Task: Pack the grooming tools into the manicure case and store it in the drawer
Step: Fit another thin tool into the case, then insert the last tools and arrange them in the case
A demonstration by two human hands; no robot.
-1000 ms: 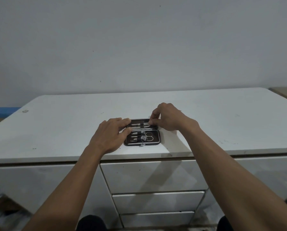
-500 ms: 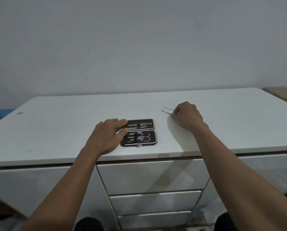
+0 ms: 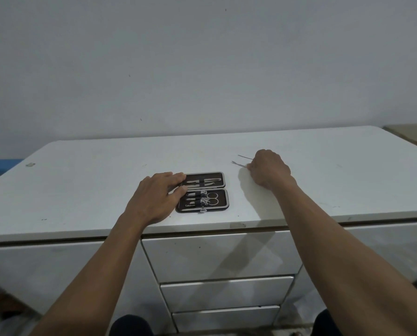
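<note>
A dark manicure case [image 3: 223, 201] lies open and flat on the white cabinet top [image 3: 81, 190], near its front edge. Metal tools, among them small scissors [image 3: 212, 198], sit under its straps. My left hand [image 3: 155, 197] rests on the case's left side with straight fingers. To the right of the case my right hand [image 3: 268, 168] is curled, knuckles up, on the top. It pinches a thin metal tool [image 3: 239, 164] whose tip sticks out to the left. A second thin tool [image 3: 245, 156] lies just behind it, its right end hidden by the hand.
Three white drawers [image 3: 222, 258] stack below the top, all closed, the uppermost directly under the case. A small scrap [image 3: 30, 164] lies at the top's far left. A grey wall stands behind. A wooden surface [image 3: 411, 134] adjoins at the far right.
My right hand left the case's upper half and moved right and back to the two thin tools, where it now pinches one. My left hand stayed on the case.
</note>
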